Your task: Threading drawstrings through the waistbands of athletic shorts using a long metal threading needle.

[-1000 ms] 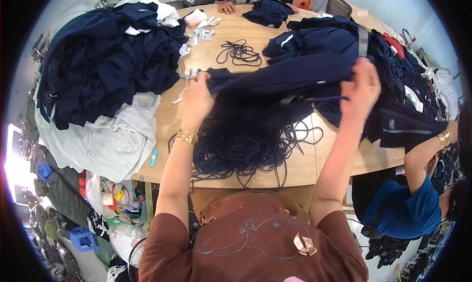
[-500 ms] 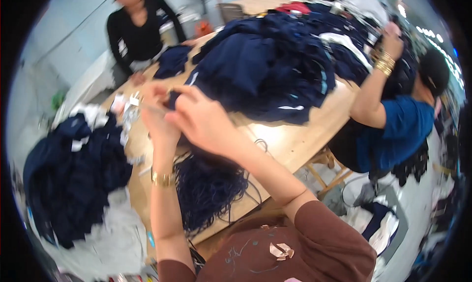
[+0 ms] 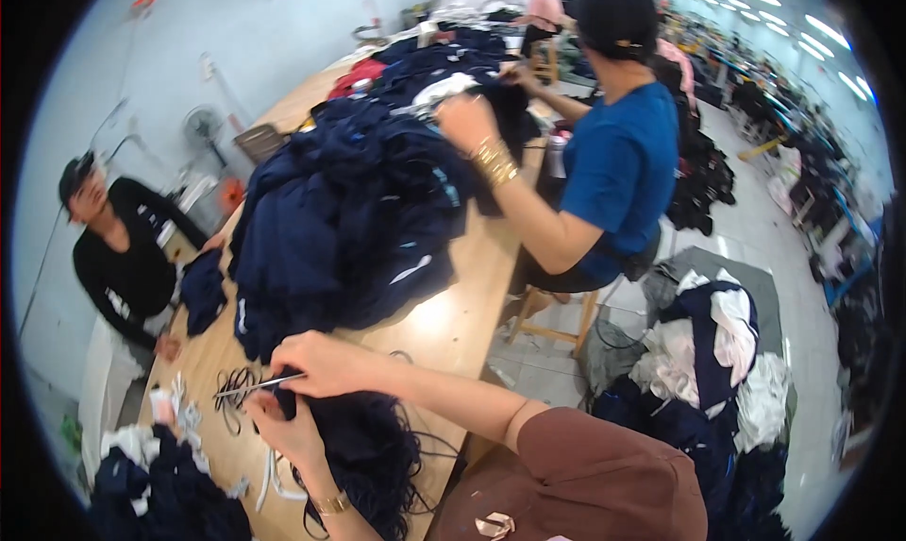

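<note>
A slim silver metal tool (image 3: 253, 387), pointed and perhaps scissors, sticks out leftward from my right hand (image 3: 330, 363), whose fingers are closed around it. Just below, my left hand (image 3: 288, 432) is bent with thumb and fingers close together beside the tool. Something dark shows between its fingers, too small to name. Under both hands lies a tangled heap of navy cords (image 3: 363, 447) on the wooden table (image 3: 444, 329). A small coil of dark cord (image 3: 231, 390) rests near the tool's tip.
A large pile of navy garments (image 3: 330, 220) covers the middle of the table. Across from it stands a person in black (image 3: 123, 258); at right sits a person in blue (image 3: 623, 163). More garments lie at lower left (image 3: 170, 494) and in a floor heap (image 3: 713, 343).
The view has swung to the right, so the garment pile and both people appear further left. My hands, earlier raised together, are now lower over the cords, and the silver tool shows plainly.
</note>
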The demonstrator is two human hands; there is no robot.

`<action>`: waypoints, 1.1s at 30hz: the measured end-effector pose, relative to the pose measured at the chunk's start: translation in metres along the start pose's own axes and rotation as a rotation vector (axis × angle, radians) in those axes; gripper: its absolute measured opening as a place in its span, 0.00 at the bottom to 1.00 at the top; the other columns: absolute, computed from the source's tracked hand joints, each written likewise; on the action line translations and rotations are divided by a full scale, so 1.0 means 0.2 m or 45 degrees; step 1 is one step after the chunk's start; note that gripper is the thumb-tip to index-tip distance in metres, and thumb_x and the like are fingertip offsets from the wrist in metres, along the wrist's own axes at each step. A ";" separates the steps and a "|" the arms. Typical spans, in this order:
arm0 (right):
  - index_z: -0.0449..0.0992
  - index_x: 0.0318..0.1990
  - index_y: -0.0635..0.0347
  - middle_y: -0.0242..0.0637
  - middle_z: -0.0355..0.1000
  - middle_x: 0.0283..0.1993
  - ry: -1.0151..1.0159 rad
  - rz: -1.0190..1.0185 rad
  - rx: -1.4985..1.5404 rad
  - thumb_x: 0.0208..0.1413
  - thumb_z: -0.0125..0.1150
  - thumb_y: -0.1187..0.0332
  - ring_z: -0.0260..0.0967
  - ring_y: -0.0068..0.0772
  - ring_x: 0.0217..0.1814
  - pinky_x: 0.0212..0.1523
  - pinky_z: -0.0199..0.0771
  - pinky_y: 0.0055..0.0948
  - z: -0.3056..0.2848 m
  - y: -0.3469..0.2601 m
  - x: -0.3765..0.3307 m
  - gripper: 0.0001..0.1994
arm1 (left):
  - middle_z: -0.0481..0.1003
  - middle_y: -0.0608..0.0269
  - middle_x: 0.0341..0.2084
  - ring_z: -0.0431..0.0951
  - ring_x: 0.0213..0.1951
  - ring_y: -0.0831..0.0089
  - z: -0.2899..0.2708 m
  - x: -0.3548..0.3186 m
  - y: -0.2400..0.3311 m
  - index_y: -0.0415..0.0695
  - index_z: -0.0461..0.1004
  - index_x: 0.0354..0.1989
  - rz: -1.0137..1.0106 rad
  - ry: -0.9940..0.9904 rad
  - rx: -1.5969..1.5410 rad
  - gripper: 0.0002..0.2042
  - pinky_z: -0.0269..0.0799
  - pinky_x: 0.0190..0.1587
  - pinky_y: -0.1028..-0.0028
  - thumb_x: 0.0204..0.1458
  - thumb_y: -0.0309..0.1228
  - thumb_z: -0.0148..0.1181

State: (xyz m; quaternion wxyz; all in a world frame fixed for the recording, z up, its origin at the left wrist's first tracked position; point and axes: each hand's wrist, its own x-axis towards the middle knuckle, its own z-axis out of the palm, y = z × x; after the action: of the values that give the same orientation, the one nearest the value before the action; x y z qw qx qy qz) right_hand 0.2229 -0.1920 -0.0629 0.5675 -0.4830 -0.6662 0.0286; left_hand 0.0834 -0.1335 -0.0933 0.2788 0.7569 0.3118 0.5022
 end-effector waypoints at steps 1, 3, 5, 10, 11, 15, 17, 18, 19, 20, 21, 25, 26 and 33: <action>0.73 0.32 0.65 0.44 0.70 0.31 0.016 0.007 0.032 0.46 0.62 0.72 0.69 0.46 0.33 0.34 0.69 0.35 0.00 -0.01 -0.01 0.07 | 0.65 0.59 0.32 0.69 0.35 0.68 0.01 -0.06 -0.05 0.38 0.60 0.37 -0.072 -0.011 0.072 0.17 0.67 0.45 0.74 0.40 0.13 0.59; 0.72 0.31 0.64 0.41 0.68 0.29 0.222 -0.004 0.104 0.47 0.62 0.74 0.68 0.41 0.28 0.29 0.67 0.32 -0.01 -0.04 0.00 0.06 | 0.68 0.50 0.31 0.70 0.34 0.58 0.08 -0.16 -0.15 0.36 0.61 0.37 0.167 0.034 0.356 0.15 0.66 0.43 0.70 0.41 0.13 0.56; 0.72 0.32 0.64 0.38 0.65 0.27 0.312 -0.011 0.151 0.48 0.62 0.75 0.64 0.33 0.24 0.25 0.64 0.28 -0.09 -0.09 0.03 0.05 | 0.67 0.45 0.31 0.70 0.35 0.51 0.07 -0.21 -0.25 0.35 0.61 0.38 0.007 -0.099 0.462 0.15 0.66 0.40 0.66 0.40 0.13 0.54; 0.72 0.33 0.63 0.29 0.61 0.26 0.890 -0.100 0.134 0.51 0.61 0.78 0.56 0.11 0.20 0.16 0.53 0.15 -0.34 -0.15 0.07 0.04 | 0.70 0.59 0.25 0.71 0.30 0.68 -0.21 -0.06 -0.64 0.38 0.67 0.30 -0.442 -0.281 0.499 0.11 0.67 0.37 0.73 0.42 0.22 0.64; 0.72 0.32 0.64 0.29 0.62 0.27 0.915 -0.111 0.125 0.51 0.61 0.78 0.56 0.10 0.20 0.16 0.53 0.14 -0.36 -0.14 0.07 0.04 | 0.72 0.59 0.26 0.72 0.33 0.71 -0.34 0.08 -0.68 0.37 0.69 0.28 -0.533 -0.178 0.479 0.07 0.68 0.39 0.73 0.43 0.20 0.62; 0.70 0.31 0.64 0.35 0.62 0.27 0.918 -0.219 -0.049 0.49 0.60 0.80 0.57 0.24 0.20 0.18 0.56 0.22 -0.35 -0.15 -0.02 0.04 | 0.75 0.52 0.39 0.75 0.39 0.69 -0.96 0.69 -0.82 0.34 0.74 0.41 0.089 0.554 0.342 0.10 0.73 0.42 0.72 0.50 0.19 0.50; 0.70 0.30 0.63 0.36 0.62 0.28 0.903 -0.242 0.014 0.49 0.61 0.79 0.59 0.30 0.25 0.21 0.56 0.25 -0.27 -0.15 -0.07 0.05 | 0.76 0.47 0.33 0.78 0.36 0.65 -1.06 0.71 -0.45 0.35 0.75 0.37 0.229 0.849 -0.085 0.07 0.76 0.39 0.69 0.51 0.21 0.52; 0.70 0.30 0.63 0.36 0.63 0.29 0.894 -0.215 0.018 0.49 0.61 0.79 0.60 0.30 0.25 0.21 0.57 0.24 -0.24 -0.13 -0.10 0.05 | 0.76 0.47 0.33 0.78 0.36 0.65 -1.03 0.66 -0.28 0.35 0.75 0.37 0.228 0.850 -0.078 0.07 0.76 0.39 0.69 0.51 0.21 0.52; 0.70 0.30 0.63 0.36 0.63 0.29 0.885 -0.187 0.022 0.49 0.62 0.78 0.60 0.30 0.25 0.21 0.57 0.24 -0.20 -0.09 -0.15 0.05 | 0.74 0.49 0.31 0.75 0.33 0.61 -0.99 0.57 -0.11 0.38 0.74 0.34 0.449 0.796 0.199 0.04 0.73 0.37 0.67 0.50 0.23 0.56; 0.70 0.31 0.63 0.36 0.63 0.29 0.849 -0.043 0.059 0.50 0.61 0.77 0.61 0.30 0.26 0.22 0.59 0.23 -0.16 -0.05 -0.20 0.05 | 0.71 0.51 0.29 0.72 0.31 0.57 -0.92 0.48 0.06 0.41 0.73 0.30 0.660 0.730 0.478 0.03 0.70 0.36 0.65 0.49 0.25 0.60; 0.70 0.31 0.63 0.36 0.64 0.30 0.809 0.101 0.096 0.50 0.61 0.77 0.62 0.30 0.27 0.23 0.60 0.23 -0.12 -0.02 -0.26 0.05 | 0.72 0.48 0.28 0.73 0.30 0.58 -0.80 0.35 0.20 0.31 0.70 0.31 0.684 0.483 0.482 0.03 0.70 0.37 0.65 0.48 0.15 0.52; 0.69 0.31 0.62 0.40 0.68 0.30 0.531 0.537 -0.008 0.49 0.62 0.71 0.67 0.41 0.33 0.35 0.67 0.33 -0.07 0.22 -0.58 0.07 | 0.74 0.54 0.36 0.75 0.38 0.66 -0.79 -0.03 0.07 0.41 0.73 0.42 -0.105 -0.917 0.616 0.16 0.69 0.44 0.73 0.41 0.22 0.65; 0.69 0.31 0.62 0.43 0.68 0.32 0.323 0.666 -0.035 0.49 0.62 0.70 0.68 0.46 0.35 0.36 0.68 0.35 -0.06 0.26 -0.66 0.08 | 0.75 0.54 0.38 0.75 0.39 0.67 -0.78 -0.12 0.02 0.40 0.73 0.44 -0.317 -1.114 0.671 0.18 0.69 0.45 0.73 0.42 0.24 0.67; 0.72 0.34 0.62 0.45 0.71 0.33 0.401 0.723 -0.368 0.51 0.61 0.70 0.70 0.48 0.35 0.34 0.69 0.36 0.17 0.45 -1.02 0.07 | 0.73 0.49 0.47 0.72 0.52 0.54 -0.66 -0.20 0.44 0.37 0.70 0.53 0.005 -0.761 -0.456 0.24 0.66 0.54 0.61 0.56 0.44 0.54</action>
State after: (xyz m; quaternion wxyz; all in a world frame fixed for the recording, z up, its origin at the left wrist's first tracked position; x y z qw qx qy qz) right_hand 0.2297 -0.2653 -0.2768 0.5584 -0.7227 -0.4070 0.0158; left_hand -0.0349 -0.2057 -0.0074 0.4853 0.8100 0.1218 0.3057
